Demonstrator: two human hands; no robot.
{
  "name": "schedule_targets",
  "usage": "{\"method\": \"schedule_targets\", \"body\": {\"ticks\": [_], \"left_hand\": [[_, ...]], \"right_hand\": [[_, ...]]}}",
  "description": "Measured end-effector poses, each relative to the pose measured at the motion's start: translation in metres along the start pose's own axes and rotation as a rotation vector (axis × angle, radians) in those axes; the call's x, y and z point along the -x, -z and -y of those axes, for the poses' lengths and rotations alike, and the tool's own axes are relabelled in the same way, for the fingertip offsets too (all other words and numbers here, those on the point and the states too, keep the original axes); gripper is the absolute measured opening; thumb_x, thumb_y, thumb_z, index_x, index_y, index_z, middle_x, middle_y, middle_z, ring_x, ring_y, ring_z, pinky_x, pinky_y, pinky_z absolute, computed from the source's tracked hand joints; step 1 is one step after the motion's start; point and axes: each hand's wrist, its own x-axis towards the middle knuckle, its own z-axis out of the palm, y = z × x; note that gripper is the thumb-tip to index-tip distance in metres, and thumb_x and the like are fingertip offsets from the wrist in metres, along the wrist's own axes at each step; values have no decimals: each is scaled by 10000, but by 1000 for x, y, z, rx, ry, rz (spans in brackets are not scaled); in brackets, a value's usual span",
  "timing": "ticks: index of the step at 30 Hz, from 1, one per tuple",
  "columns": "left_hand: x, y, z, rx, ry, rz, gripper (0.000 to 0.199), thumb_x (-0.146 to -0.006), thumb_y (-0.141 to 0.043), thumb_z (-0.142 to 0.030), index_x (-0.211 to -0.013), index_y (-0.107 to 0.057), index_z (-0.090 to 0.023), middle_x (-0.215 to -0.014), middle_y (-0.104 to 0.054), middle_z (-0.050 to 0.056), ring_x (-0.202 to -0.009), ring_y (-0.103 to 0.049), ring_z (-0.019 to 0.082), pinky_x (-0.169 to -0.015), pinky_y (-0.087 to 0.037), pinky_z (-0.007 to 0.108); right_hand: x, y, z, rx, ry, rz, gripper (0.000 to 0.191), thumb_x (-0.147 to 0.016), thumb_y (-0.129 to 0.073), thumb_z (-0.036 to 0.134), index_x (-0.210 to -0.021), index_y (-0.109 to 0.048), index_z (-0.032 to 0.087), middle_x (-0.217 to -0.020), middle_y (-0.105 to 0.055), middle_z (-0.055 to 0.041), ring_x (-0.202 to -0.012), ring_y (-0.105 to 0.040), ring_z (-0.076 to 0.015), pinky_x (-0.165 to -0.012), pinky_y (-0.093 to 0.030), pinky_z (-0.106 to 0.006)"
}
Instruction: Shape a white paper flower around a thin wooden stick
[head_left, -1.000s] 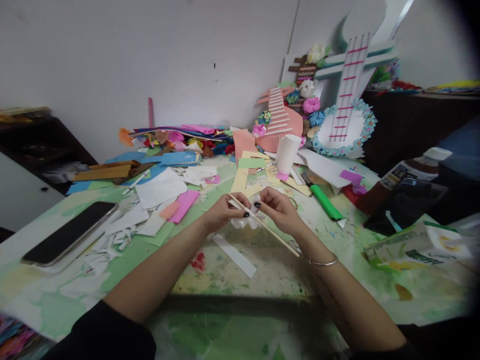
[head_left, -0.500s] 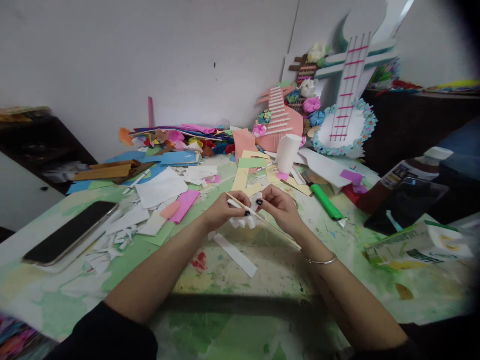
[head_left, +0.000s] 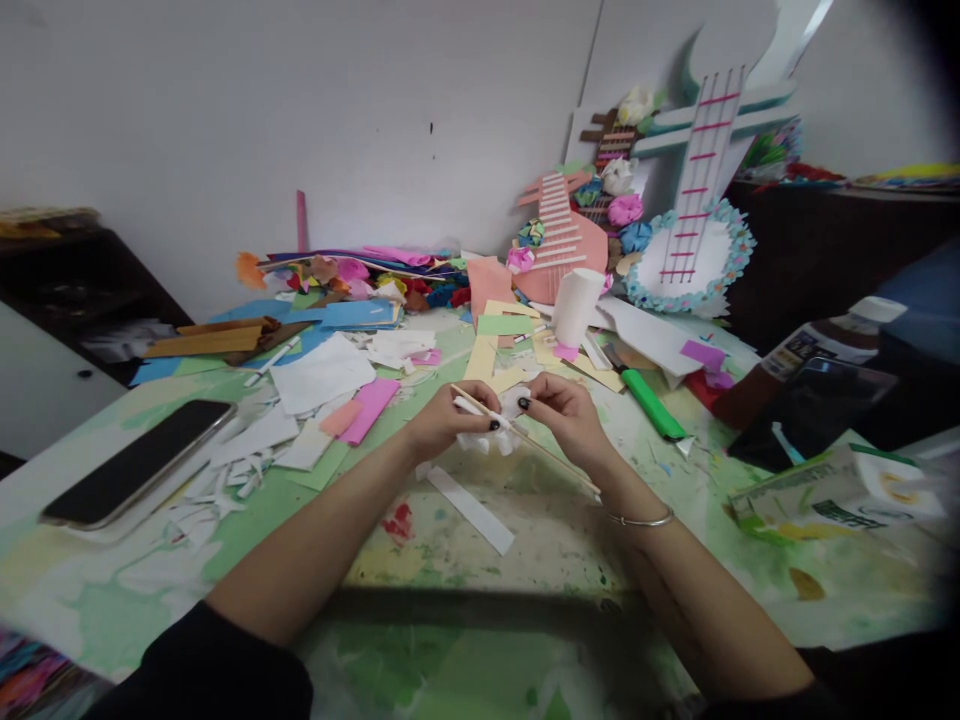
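Observation:
My left hand [head_left: 457, 415] is closed on a thin wooden stick [head_left: 559, 460] and a white paper piece [head_left: 484, 440] with a frilled edge, thumb pressed on top. The stick slants down to the right, its far end near my right wrist. My right hand [head_left: 559, 415] pinches the upper right part of the same white paper between thumb and fingers. How the paper is joined to the stick is hidden by my fingers. On the table below lies a flat white paper strip [head_left: 472, 510].
Paper scraps [head_left: 322, 375] and a phone [head_left: 142, 465] lie at left. A green box cutter [head_left: 651, 405], a white paper roll [head_left: 576, 308], a brown bottle [head_left: 802, 350] and a carton [head_left: 832, 490] are at right. Paper guitar-like crafts [head_left: 694, 220] lean on the wall behind.
My right hand shifts very slightly right, and the white paper it pinches looks a little more spread. The stick and my left hand stay nearly in place.

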Motion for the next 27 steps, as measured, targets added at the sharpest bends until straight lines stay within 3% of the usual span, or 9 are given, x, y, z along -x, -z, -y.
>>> {"method": "schedule_targets", "body": {"ticks": [5,12,18,23,27], "left_hand": [[-2,3,4,14,20,-88,238,-517,-754,-210,-686,-615,-118,-629,-572,-12,-546,-482,80,-513,-317,197],[-6,7,6,24,8,-221,230,-534,-741,-225,-687,-599,-129,-566,-528,-38,-500,-439,64,-487,-295,192],[-7,7,8,-27,-21,-256,246,-530,-754,-229,-695,-604,-123,-599,-543,-32,-535,-453,65,-507,-306,190],[-8,9,9,50,-40,-288,373,-508,-774,-219,-826,-596,-139,-749,-589,-18,-609,-514,77,-548,-362,187],[-7,10,7,61,-24,-284,326,-522,-768,-216,-783,-589,-134,-675,-558,-32,-564,-493,66,-508,-340,177]], "right_hand": [[-3,8,4,175,-128,-8,260,-694,-687,388,-674,-601,143,-631,-592,-12,-601,-529,-109,-587,-423,-244],[-2,17,-1,289,-264,265,220,-734,-624,311,-860,-659,134,-650,-626,-23,-576,-581,-113,-553,-467,-233],[-3,20,-7,390,-206,204,190,-751,-555,243,-855,-675,137,-643,-619,-20,-470,-521,-76,-445,-396,-193],[-4,22,-7,404,-215,179,179,-733,-556,236,-829,-667,134,-630,-625,-19,-456,-501,-75,-433,-372,-196],[-6,32,-2,382,-255,160,160,-685,-587,227,-779,-671,128,-613,-624,-18,-468,-494,-76,-449,-377,-200]]}}
